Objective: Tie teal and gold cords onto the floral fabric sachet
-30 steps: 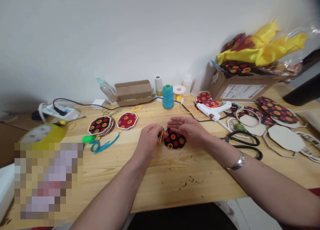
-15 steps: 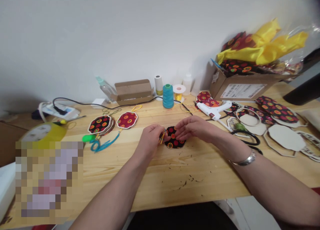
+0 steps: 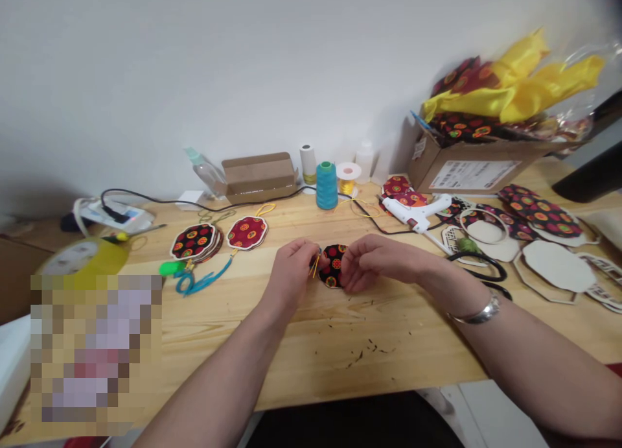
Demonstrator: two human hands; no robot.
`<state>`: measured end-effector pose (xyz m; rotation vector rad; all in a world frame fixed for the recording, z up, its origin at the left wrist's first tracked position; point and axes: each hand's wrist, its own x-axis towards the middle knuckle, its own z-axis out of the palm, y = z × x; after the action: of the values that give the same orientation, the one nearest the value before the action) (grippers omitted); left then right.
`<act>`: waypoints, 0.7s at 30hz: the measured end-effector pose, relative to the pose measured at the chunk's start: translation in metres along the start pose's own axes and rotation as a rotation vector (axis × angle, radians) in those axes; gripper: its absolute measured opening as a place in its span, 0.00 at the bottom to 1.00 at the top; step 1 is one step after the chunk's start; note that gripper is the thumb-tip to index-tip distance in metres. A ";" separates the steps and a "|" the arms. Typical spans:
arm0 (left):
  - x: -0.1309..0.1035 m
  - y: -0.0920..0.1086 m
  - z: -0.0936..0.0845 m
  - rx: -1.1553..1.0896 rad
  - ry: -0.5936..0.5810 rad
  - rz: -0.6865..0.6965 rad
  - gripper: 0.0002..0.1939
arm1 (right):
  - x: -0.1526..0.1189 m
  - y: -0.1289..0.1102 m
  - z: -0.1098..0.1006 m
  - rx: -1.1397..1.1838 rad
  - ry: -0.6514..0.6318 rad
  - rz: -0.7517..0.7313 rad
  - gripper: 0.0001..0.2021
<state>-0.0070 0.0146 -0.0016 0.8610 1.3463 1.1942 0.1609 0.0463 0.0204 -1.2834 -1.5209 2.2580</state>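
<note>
A black patterned fabric piece (image 3: pixel 333 266) with red and orange motifs lies on the wooden table between my hands. My left hand (image 3: pixel 294 266) is closed at its left edge, pinching a yellow cord (image 3: pixel 315 265) there. My right hand (image 3: pixel 367 263) rests over the right edge of the piece with its fingers curled down; what they hold, if anything, is hidden. To the left lie a red patterned ornament (image 3: pixel 247 232) with a yellow loop and blue threads, and a stack of black patterned ones (image 3: pixel 194 242).
A white glue gun (image 3: pixel 413 213), a teal thread cone (image 3: pixel 327 185) and a yellow spool (image 3: pixel 348 176) stand or lie behind. At right are pale board shapes (image 3: pixel 558 266) and a cardboard box (image 3: pixel 476 166) of fabric. A yellow tape roll (image 3: pixel 104 260) sits left.
My right hand's fingers have curled inward and moved slightly down over the fabric piece's right side. My left hand has stayed almost in place at the yellow cord.
</note>
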 end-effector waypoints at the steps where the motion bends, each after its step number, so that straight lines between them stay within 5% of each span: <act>1: 0.000 0.000 0.000 -0.003 0.002 -0.006 0.08 | -0.003 -0.002 -0.003 -0.046 -0.004 0.020 0.15; 9: 0.000 -0.001 -0.001 0.018 -0.012 -0.001 0.08 | 0.008 0.008 0.003 0.180 -0.043 -0.172 0.10; 15: 0.000 -0.001 0.000 0.008 -0.006 -0.017 0.07 | -0.002 0.004 -0.004 -0.101 -0.170 -0.047 0.12; 21: -0.009 0.010 0.002 0.072 0.002 0.027 0.06 | -0.003 -0.002 -0.008 0.002 0.221 -0.321 0.10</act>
<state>-0.0048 0.0082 0.0106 0.9325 1.3907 1.1737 0.1676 0.0516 0.0230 -1.1479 -1.5184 1.8548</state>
